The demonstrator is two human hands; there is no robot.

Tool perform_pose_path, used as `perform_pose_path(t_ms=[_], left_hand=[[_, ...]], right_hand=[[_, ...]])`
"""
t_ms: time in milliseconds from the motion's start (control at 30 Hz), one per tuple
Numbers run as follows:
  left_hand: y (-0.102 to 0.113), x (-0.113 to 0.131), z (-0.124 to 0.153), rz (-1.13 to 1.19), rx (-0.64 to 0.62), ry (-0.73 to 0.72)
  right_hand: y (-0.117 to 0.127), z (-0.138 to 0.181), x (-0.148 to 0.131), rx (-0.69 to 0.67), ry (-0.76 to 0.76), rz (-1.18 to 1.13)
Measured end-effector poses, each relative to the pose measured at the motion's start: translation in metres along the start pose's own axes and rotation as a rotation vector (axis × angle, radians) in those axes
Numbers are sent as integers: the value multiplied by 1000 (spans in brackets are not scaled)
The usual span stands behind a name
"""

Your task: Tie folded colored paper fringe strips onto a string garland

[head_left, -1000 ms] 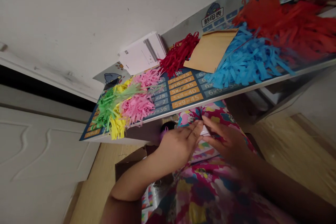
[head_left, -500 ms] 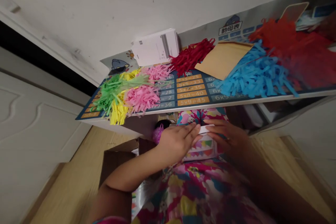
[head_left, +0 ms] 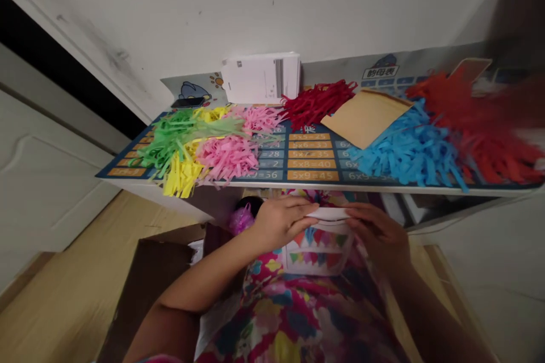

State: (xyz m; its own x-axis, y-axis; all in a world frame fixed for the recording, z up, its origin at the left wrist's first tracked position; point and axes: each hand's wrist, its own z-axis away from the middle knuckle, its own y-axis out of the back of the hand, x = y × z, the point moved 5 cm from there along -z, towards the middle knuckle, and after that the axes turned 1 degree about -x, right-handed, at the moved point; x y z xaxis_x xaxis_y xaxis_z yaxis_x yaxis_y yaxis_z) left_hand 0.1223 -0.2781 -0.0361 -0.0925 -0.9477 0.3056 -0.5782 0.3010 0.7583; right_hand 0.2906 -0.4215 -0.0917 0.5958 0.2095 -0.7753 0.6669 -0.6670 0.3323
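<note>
My left hand and my right hand meet just under the front edge of the desk. Between them they grip the top edge of a white packet printed with small coloured flags. It rests on my lap, against my flowered clothing. Both hands have their fingers closed along that edge.
The desk carries piles of cut paper fringe: green, yellow, pink, dark red, blue and bright red. A brown envelope and a white paper stack lie further back. An open cardboard box sits at lower left.
The view has swung so the desk looks more level. Both hands stayed together on the packet, which has come up so its flag print shows more.
</note>
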Motion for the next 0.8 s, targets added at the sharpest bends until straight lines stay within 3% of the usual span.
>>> perform_pose_path(t_ms=[200, 333, 400, 500, 667, 800], left_hand=[[-14, -21, -12, 111, 42, 79], [-16, -31, -21, 59, 63, 86], [-17, -35, -25, 38, 61, 82], [-19, -39, -30, 40, 45, 74], [-12, -46, -39, 74, 67, 95], [0, -60, -53, 143, 145, 159]], right_hand=[[19, -32, 9, -6, -10, 136], [45, -101, 23, 92, 7, 504], [47, -146, 40, 29, -43, 707], [40, -201, 74, -184, -234, 867], [33, -237, 81, -290, -269, 741], [38, -240, 52, -163, -231, 352]])
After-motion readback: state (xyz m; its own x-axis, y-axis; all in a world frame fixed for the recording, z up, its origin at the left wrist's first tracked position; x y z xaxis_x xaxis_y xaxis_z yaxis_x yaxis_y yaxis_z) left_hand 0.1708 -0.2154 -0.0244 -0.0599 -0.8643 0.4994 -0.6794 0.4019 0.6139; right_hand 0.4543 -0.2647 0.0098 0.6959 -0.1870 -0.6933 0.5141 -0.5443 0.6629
